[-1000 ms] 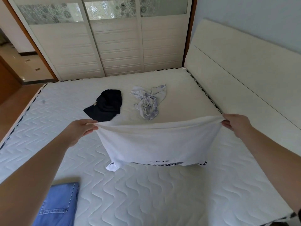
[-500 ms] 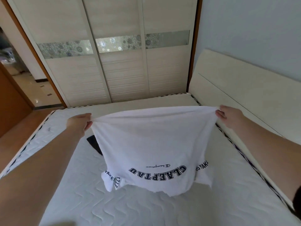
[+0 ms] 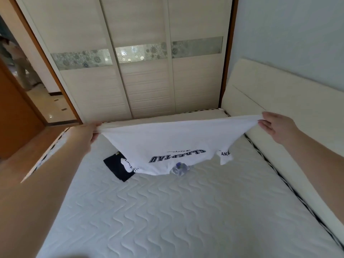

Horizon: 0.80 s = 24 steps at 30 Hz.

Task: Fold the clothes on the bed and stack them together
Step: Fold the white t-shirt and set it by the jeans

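A white T-shirt (image 3: 167, 140) with dark upside-down lettering hangs stretched in the air over the bed. My left hand (image 3: 87, 133) pinches its left corner and my right hand (image 3: 275, 125) pinches its right corner, arms spread wide. Its sleeves and collar end dangle just above the white quilted mattress (image 3: 186, 211). A dark navy garment (image 3: 117, 167) lies on the mattress behind the shirt, partly hidden. A pale bluish crumpled garment (image 3: 179, 168) peeks out under the shirt's lower edge.
A cream headboard (image 3: 279, 101) runs along the bed's right side. White sliding wardrobe doors (image 3: 145, 71) stand beyond the far edge. An open doorway (image 3: 28, 71) with a wooden door is at the left, past the bed's left edge.
Both hands have lifted the shirt higher and pulled it wider and flatter, swinging it out over the far half of the bed. The view has tilted upward; the blue jeans are out of view.
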Motion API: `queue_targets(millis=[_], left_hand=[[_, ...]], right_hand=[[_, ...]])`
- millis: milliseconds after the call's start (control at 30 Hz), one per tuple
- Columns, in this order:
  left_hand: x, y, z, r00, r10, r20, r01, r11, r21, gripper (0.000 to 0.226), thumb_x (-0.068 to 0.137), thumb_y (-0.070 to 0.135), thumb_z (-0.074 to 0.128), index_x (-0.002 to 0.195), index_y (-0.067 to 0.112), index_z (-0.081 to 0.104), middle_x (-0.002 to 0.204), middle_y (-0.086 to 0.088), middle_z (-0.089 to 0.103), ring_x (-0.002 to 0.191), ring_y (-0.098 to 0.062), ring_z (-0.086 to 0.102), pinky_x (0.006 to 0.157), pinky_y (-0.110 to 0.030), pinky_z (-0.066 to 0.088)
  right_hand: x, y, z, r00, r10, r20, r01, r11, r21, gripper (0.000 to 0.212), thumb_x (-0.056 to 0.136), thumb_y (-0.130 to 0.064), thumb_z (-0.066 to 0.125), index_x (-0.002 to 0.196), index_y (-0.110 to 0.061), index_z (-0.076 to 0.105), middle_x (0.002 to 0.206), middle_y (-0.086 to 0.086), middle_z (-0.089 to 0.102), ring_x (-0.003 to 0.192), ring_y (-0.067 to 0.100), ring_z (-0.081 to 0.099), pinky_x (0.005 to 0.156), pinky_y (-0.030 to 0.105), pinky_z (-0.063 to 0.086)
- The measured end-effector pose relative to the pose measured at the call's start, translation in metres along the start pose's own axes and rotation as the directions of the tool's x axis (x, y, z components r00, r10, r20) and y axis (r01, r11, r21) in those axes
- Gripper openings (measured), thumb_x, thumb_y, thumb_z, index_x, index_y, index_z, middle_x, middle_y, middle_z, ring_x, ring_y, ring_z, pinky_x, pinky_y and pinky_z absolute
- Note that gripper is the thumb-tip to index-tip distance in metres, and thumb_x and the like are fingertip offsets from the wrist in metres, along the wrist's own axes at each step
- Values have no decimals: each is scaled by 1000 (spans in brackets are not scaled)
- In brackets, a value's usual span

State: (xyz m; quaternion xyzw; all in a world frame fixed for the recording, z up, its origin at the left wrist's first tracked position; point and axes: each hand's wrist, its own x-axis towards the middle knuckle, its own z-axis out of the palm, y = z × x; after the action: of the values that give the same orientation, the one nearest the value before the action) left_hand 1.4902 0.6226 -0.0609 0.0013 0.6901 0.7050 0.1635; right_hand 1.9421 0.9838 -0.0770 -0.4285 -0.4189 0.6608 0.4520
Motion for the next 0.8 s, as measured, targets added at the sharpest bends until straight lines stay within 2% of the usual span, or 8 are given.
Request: queue_targets(millis=[100,167,233,367,467,533,700,800], left_hand=[[-17,-85,-31,999,-41,-16,42,994,96,11,91,25,70,81,25,76,96,2,69,81,-8,66,72,-18,54],[-34,-151,-52,998,-65,-5,66,987,144,10,92,17,68,94,23,75,98,-7,70,76,-11,67,69,-18,55],[-55,-219,-72,990,-135,-38,140,974,178,24,92,13,68,116,12,69,95,-13,67,72,-13,65,68,-20,54],[-104,-338,-115,949,-304,-82,314,902,296,35,93,11,66,123,-4,59,71,-10,59,42,-1,58,44,-8,46],[-137,-417,-148,914,-397,-77,387,800,459,40,97,10,60,119,-22,53,40,1,49,25,0,39,32,-7,30],[-156,-458,-167,882,-452,-133,459,759,462,35,95,6,61,119,-19,55,37,1,52,24,0,39,30,-9,29],[-202,-546,-215,829,-517,-215,541,642,544,26,93,5,65,116,-7,63,45,-2,61,32,-5,46,32,-11,33],[-221,-592,-241,802,-544,-247,576,592,564,25,94,8,64,115,-4,65,70,-8,66,61,-16,61,49,-16,49]], right_hand=[[-10,59,-33,996,89,-21,-91,992,-92,16,93,-7,64,107,0,63,101,10,65,85,15,65,79,24,58],[-22,107,-58,983,171,-64,-179,972,-150,18,93,-6,63,110,0,61,93,7,64,82,15,63,90,30,52],[-35,159,-86,955,272,-118,-291,936,-197,5,93,-5,62,94,0,60,88,7,62,78,15,61,96,34,49],[-67,265,-155,860,455,-233,-506,822,-262,12,94,-3,61,85,-1,55,91,12,60,75,17,57,101,38,47],[-94,333,-209,778,540,-322,-625,717,-308,8,95,-3,59,96,5,56,105,18,60,72,18,57,69,24,60],[-114,373,-240,736,568,-369,-676,652,-343,9,96,-2,57,98,6,57,105,19,60,62,18,63,49,18,54],[-166,454,-306,682,583,-442,-732,531,-427,35,98,-3,54,128,14,49,90,17,60,46,10,63,65,26,57],[-190,488,-339,662,588,-465,-749,501,-432,37,99,-7,54,131,12,48,94,17,61,42,4,62,49,18,55]])
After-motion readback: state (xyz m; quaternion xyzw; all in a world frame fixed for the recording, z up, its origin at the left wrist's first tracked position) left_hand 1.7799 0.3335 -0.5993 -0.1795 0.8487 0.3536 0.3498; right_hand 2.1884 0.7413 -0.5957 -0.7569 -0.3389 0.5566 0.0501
